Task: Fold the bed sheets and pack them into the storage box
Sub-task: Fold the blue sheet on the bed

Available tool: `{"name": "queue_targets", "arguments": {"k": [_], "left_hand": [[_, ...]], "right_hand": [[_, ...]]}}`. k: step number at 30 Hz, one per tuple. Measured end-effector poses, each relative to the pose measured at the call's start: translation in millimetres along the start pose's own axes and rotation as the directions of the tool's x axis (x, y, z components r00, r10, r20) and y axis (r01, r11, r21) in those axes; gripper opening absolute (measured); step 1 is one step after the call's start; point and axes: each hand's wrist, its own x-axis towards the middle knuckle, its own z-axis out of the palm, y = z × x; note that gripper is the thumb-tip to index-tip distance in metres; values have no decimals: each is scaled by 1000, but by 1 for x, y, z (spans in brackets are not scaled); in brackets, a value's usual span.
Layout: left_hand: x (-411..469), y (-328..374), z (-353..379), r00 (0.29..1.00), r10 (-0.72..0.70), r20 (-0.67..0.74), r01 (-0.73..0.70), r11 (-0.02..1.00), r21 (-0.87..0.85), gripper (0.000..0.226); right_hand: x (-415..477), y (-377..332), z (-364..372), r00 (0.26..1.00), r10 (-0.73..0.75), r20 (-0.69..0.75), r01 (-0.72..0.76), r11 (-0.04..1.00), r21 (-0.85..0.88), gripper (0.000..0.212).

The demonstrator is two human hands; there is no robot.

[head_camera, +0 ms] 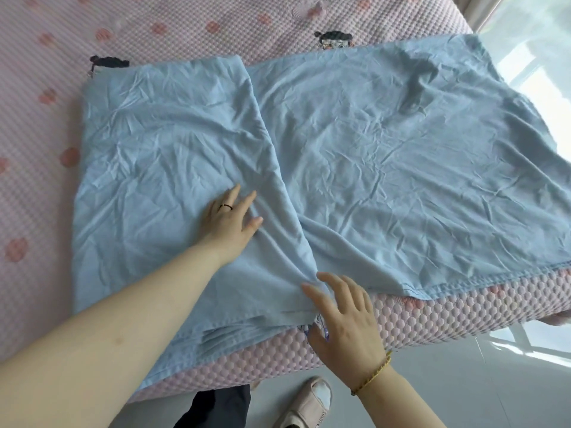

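One sheet (401,149) under left hand (228,223) (right hand (343,322) at near edge)

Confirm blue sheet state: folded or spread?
Partly folded: light blue fabric bed sheet has its left flap laid over, edge down the middle; right side spread.

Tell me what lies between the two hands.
Only blue sheet: the slanting edge of its folded-over flap runs between the left hand and the right hand, seen in the head view.

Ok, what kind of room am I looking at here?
Most likely a home bedroom: a pink quilted bed cover, a light blue sheet spread on it for folding, and a slippered foot on the glossy floor beside it.
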Motion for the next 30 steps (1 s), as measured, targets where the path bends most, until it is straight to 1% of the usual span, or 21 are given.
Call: {"name": "queue_targets", "arguments": {"k": [1,3,6,8,10,11,12,13,14,15,16,17,19,20,22,24,25,26,27,29,30], "left_hand": [[-14,-7,4,1000,-2,-16,2,1000,1,58],[-42,-26,11,996,32,-89,-28,998,56,60],[-76,-64,20,997,34,-70,-26,994,104,57],[-95,-88,21,996,16,-83,-4,990,140,59],[-113,-105,23,993,-50,-107,68,982,174,62],[-120,-107,20,989,-117,-92,131,979,156,65],[-127,-110,21,974,-183,-132,201,970,136,66],[-133,-111,18,947,-276,-163,293,952,92,61],[-139,-112,17,896,-389,-213,402,915,20,55],[-143,-112,16,849,-498,-178,499,866,-40,52],[-147,-116,13,812,-562,-158,553,827,-98,53],[-147,-119,12,797,-582,-161,569,813,-122,50],[-147,-129,4,773,-616,-149,603,787,-126,37],[-148,-139,-1,748,-650,-130,635,759,-141,31],[-140,-153,-10,710,-682,-176,645,729,-229,29],[-124,-163,-24,658,-719,-224,609,683,-403,39],[-110,-170,-30,656,-721,-221,570,666,-481,45],[-94,-175,-36,671,-713,-203,534,655,-535,51],[-82,-177,-42,684,-707,-180,508,639,-578,56],[-49,-186,-52,678,-725,-120,495,571,-655,60],[-38,-189,-57,672,-733,-105,491,547,-678,60]], "right_hand": [[0,-4,3,999,-41,4,41,999,-2,36],[0,-5,9,995,-91,49,91,996,3,21],[3,-3,1,960,-28,279,38,999,-30,4],[12,-10,-10,933,-11,359,17,1000,-13,15],[27,-29,-13,956,-32,293,11,997,73,21],[37,-40,-9,972,-32,231,4,993,119,21],[47,-49,-1,985,-31,171,7,991,135,22],[55,-58,8,988,-28,150,11,994,112,28],[62,-64,18,980,-49,192,37,997,66,35],[63,-64,27,962,-66,266,64,998,17,41],[64,-65,38,940,-97,327,104,995,-2,45],[59,-60,44,915,-115,388,132,991,-18,46],[50,-50,50,890,-157,428,183,983,-20,40],[50,-50,51,899,-188,397,201,980,9,33],[64,-54,47,934,-194,300,186,981,55,26],[90,-56,53,969,-113,220,109,994,31,33],[109,-56,57,977,-53,207,55,998,-4,38],[130,-57,63,972,2,233,11,998,-54,47],[145,-57,67,950,54,307,-17,993,-121,61],[168,-52,86,894,102,436,4,972,-236,90],[170,-50,93,848,141,511,0,964,-267,96]]}}
